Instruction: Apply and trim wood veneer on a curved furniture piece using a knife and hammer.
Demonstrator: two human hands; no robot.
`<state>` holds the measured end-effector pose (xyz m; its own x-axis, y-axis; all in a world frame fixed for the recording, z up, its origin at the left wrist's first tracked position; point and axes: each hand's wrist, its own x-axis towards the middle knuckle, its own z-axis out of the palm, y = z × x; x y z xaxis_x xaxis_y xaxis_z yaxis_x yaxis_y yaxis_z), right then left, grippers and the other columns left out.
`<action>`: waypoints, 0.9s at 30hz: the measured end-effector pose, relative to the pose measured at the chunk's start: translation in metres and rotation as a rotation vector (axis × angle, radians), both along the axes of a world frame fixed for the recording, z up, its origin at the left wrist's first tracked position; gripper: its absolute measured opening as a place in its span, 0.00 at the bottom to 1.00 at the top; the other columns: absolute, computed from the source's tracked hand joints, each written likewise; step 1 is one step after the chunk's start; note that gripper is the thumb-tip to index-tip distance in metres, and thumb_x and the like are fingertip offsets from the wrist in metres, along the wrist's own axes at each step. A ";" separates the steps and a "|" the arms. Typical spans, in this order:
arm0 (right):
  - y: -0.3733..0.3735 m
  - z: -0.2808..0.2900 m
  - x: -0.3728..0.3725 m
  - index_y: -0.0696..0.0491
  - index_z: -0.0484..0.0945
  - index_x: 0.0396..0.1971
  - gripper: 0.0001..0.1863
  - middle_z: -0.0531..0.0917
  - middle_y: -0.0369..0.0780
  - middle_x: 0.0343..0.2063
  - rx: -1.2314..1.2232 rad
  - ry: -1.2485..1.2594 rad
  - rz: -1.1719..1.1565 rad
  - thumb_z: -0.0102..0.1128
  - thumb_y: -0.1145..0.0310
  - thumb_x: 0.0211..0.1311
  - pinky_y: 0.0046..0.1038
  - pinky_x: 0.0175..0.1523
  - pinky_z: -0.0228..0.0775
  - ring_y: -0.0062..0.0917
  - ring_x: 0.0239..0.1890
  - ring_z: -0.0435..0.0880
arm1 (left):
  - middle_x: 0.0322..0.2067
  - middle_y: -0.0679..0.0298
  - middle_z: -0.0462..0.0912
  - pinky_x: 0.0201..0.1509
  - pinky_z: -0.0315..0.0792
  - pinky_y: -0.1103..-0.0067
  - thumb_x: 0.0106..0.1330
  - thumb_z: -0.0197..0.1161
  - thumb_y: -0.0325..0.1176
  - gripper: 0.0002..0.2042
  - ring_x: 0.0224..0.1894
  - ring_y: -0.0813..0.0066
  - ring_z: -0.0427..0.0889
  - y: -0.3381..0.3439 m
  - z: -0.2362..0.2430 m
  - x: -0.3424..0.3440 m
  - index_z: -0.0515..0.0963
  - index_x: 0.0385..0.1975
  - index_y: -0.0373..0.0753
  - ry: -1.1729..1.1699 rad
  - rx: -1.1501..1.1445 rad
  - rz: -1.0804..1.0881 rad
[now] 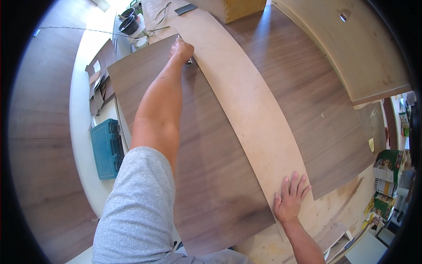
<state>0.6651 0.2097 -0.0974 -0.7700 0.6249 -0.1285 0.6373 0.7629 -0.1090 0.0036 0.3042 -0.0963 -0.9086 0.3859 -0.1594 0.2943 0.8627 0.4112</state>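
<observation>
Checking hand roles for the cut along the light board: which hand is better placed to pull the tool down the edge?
Left, probably. The left hand already grips the small metal tool at the far end of the light board, on the dark veneer sheet. The right hand lies flat on the board's near end, pinning it.

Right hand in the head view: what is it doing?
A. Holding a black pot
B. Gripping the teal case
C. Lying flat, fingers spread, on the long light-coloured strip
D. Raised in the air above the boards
C: the right hand lies palm down with its fingers spread on the light strip that crosses the dark veneer sheet, while the left hand is closed on a small metal tool at the strip's far end.
</observation>
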 end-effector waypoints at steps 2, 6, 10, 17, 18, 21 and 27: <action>0.000 0.002 -0.001 0.51 0.59 0.75 0.35 0.51 0.53 0.78 -0.003 0.001 0.001 0.43 0.51 0.74 0.71 0.74 0.21 0.64 0.78 0.40 | 0.63 0.45 0.77 0.69 0.71 0.64 0.64 0.56 0.33 0.25 0.67 0.50 0.76 -0.004 0.000 0.009 0.71 0.63 0.35 0.011 0.014 0.003; -0.001 0.003 -0.003 0.52 0.59 0.75 0.35 0.51 0.52 0.78 -0.026 -0.002 -0.007 0.46 0.53 0.72 0.72 0.74 0.22 0.63 0.79 0.39 | 0.64 0.45 0.76 0.70 0.70 0.62 0.66 0.54 0.33 0.27 0.67 0.48 0.75 -0.018 -0.001 0.033 0.68 0.67 0.36 0.025 -0.010 -0.011; -0.001 0.007 -0.003 0.51 0.60 0.75 0.35 0.51 0.52 0.78 -0.035 0.019 -0.024 0.49 0.55 0.70 0.72 0.73 0.23 0.62 0.79 0.39 | 0.63 0.44 0.76 0.69 0.70 0.60 0.68 0.52 0.34 0.29 0.67 0.47 0.75 -0.026 0.006 0.086 0.64 0.70 0.34 -0.004 0.025 -0.013; 0.000 0.002 -0.001 0.50 0.60 0.75 0.37 0.51 0.50 0.78 -0.014 0.042 -0.040 0.52 0.54 0.69 0.72 0.74 0.23 0.62 0.79 0.39 | 0.62 0.41 0.76 0.69 0.70 0.58 0.70 0.51 0.36 0.33 0.65 0.45 0.76 -0.047 0.015 0.116 0.55 0.75 0.34 -0.088 0.022 -0.026; 0.000 0.000 -0.002 0.50 0.59 0.75 0.37 0.51 0.50 0.79 -0.022 0.037 -0.029 0.51 0.53 0.69 0.72 0.74 0.23 0.62 0.79 0.40 | 0.62 0.41 0.76 0.69 0.70 0.58 0.70 0.51 0.36 0.33 0.65 0.45 0.76 -0.045 0.012 0.107 0.55 0.75 0.34 -0.087 0.023 -0.029; -0.003 -0.002 -0.002 0.50 0.60 0.75 0.36 0.51 0.50 0.78 -0.001 0.024 -0.024 0.51 0.53 0.69 0.72 0.74 0.23 0.61 0.79 0.40 | 0.63 0.41 0.76 0.69 0.70 0.60 0.71 0.50 0.36 0.32 0.66 0.46 0.76 -0.035 0.002 0.069 0.57 0.74 0.34 -0.023 0.020 -0.011; 0.000 0.000 -0.002 0.51 0.58 0.76 0.35 0.50 0.52 0.78 0.002 -0.023 -0.015 0.44 0.53 0.73 0.69 0.75 0.24 0.62 0.79 0.40 | 0.63 0.46 0.77 0.69 0.71 0.64 0.69 0.51 0.34 0.30 0.66 0.50 0.76 -0.001 -0.006 0.002 0.62 0.72 0.34 0.056 0.025 0.041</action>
<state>0.6630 0.2096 -0.0971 -0.7571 0.6370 -0.1450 0.6514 0.7531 -0.0923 0.0052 0.3027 -0.1022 -0.9310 0.3514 -0.0992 0.2819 0.8644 0.4164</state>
